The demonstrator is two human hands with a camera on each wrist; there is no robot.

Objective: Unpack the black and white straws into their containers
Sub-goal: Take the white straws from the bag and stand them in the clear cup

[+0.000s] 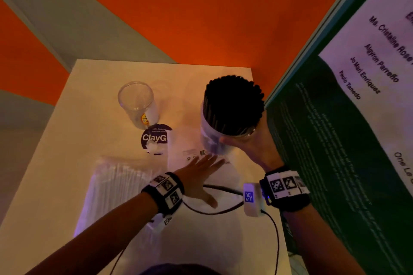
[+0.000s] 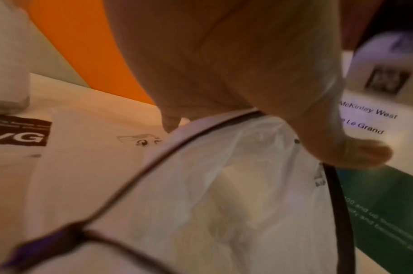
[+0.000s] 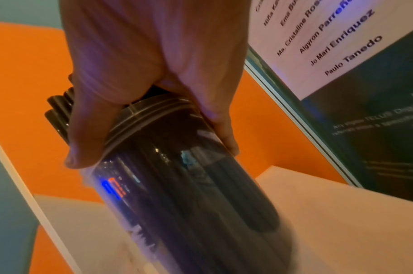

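Head view, taken from left to right: a pack of white straws (image 1: pixel 116 185) lies unopened on the worktop (image 1: pixel 55 152) just left of the left wrist, and an empty clear jar (image 1: pixel 137 105) stands well ahead of it. The left hand (image 1: pixel 199 176) lies flat with fingers spread, pressing a loose clear plastic bag (image 2: pixel 224 194), with a black cable (image 2: pixel 154 157) crossing beneath the palm. Just beyond those fingertips the right hand (image 1: pixel 252 143) curls round the neck of the second jar (image 3: pixel 189 185), which is crammed with black straws (image 1: pixel 232 102) and tilted, its base at or near the worktop. To my eye the black half looks done and the white straws are yet to go in. The risk sits in that lean: if the jar is let go before it stands flat, it may topple and spill the straws. The cable under the left palm could also snag the bag when that hand lifts.
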